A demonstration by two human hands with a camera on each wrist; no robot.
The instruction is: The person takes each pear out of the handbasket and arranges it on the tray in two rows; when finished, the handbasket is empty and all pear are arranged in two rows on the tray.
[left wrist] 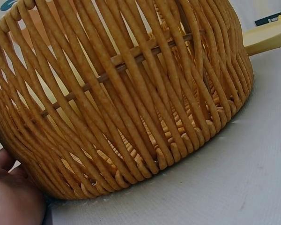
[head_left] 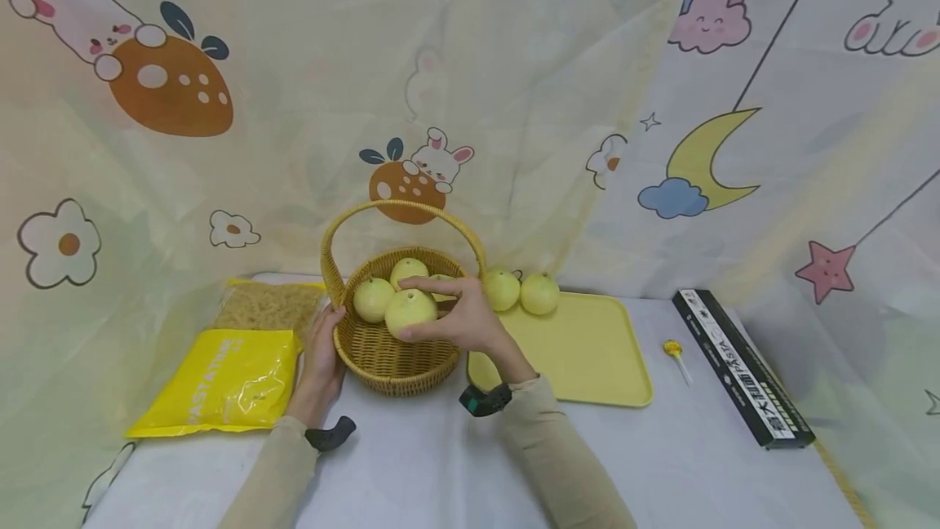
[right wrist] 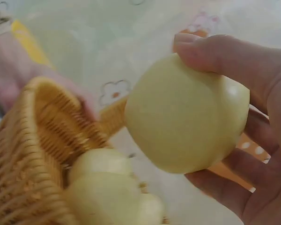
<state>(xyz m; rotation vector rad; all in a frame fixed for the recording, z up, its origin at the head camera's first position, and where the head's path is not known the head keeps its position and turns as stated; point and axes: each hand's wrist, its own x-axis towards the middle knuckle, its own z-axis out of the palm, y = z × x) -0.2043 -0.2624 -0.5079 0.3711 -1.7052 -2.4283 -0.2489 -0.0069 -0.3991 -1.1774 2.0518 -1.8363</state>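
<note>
A wicker basket (head_left: pixel 396 382) with a tall arched handle stands on the table and holds several pale yellow-green pears (head_left: pixel 373 300). My right hand (head_left: pixel 466 317) is over the basket and grips one pear (head_left: pixel 411 313) between thumb and fingers. In the right wrist view that pear (right wrist: pixel 187 115) is above the others, clear of the wicker. My left hand (head_left: pixel 321 366) holds the basket's left side near the handle's foot; its fingers are partly hidden there. Two more pears (head_left: pixel 539 294) sit at the far left of the yellow tray (head_left: pixel 587 349).
To the left lies a yellow pasta bag (head_left: pixel 228 374) with a see-through upper part. A lollipop (head_left: pixel 672 349) and a long black box (head_left: pixel 742 366) lie on the right. A printed cloth (head_left: pixel 514 145) hangs behind the white table.
</note>
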